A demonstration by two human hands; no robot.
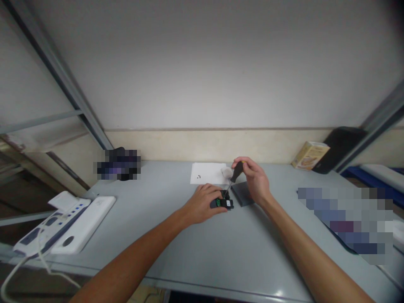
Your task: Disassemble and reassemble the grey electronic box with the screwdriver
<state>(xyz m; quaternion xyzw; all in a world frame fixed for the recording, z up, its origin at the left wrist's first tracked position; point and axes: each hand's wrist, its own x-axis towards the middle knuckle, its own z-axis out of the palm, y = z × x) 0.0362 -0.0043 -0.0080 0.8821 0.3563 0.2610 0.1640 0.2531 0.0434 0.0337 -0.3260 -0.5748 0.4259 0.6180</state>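
Observation:
My left hand (205, 204) grips a small black electronic device (226, 203) with a bit of green circuit board showing, and presses it on the grey table. In my right hand (256, 181) is a screwdriver (237, 171) with a dark handle, tilted, its shaft pointing down into the device. Whether the tip sits in a screw is too small to tell. A dark grey flat box-like piece (242, 194) lies just right of the device, partly behind my right hand. Behind them, a white sheet of paper (208, 170) bears several tiny dark bits (198, 176), apparently screws, and a whitish round item (226, 172).
At the left lie a white power strip (59, 219) with cables and a long white case (90, 223). A yellow box (310, 155) and a black flat object (341, 147) lean at the back right. Blurred items sit at back left and right. A wall closes the rear.

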